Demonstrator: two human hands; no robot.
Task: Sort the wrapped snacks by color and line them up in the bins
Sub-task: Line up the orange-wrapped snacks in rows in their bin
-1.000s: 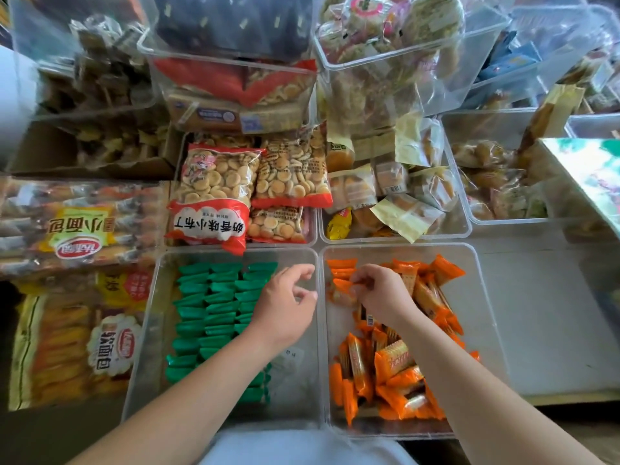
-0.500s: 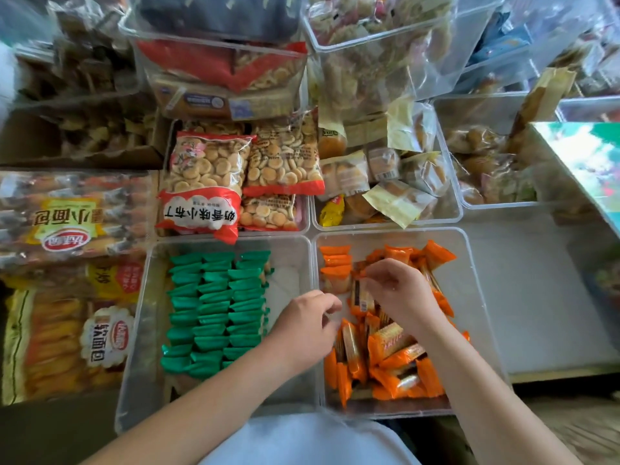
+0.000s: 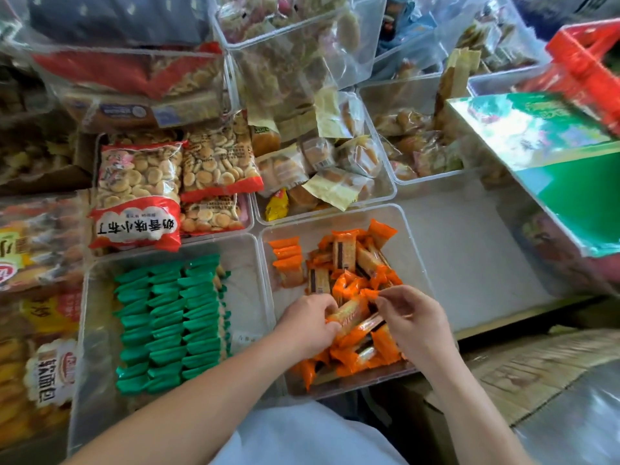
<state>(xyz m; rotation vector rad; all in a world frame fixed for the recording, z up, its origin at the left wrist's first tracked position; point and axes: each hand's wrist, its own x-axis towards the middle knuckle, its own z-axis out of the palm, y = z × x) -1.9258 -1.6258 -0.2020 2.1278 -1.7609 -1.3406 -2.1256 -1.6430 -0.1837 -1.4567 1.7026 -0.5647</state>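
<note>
A clear bin point(image 3: 414, 250) holds a loose heap of orange wrapped snacks point(image 3: 355, 263), with three of them lined up at its far left point(image 3: 287, 255). Both hands are over the near part of this heap. My left hand point(image 3: 308, 325) grips the left end of one orange snack point(image 3: 349, 312), and my right hand point(image 3: 411, 318) pinches its crimped right end. To the left, a second clear bin point(image 3: 97, 273) holds green wrapped snacks point(image 3: 171, 322) in three neat rows.
Bags of small round biscuits point(image 3: 141, 193) and clear bins of wrapped cakes point(image 3: 322, 162) stand behind. Packs of bread point(image 3: 37, 250) lie at the left. A green box point(image 3: 553, 152) and a red crate point(image 3: 590, 62) sit at the right beside an empty clear bin point(image 3: 469, 246).
My left hand has crossed from over the green bin into the orange bin. My right hand has drawn back from the far rows to the near heap, and both now hold one orange snack.
</note>
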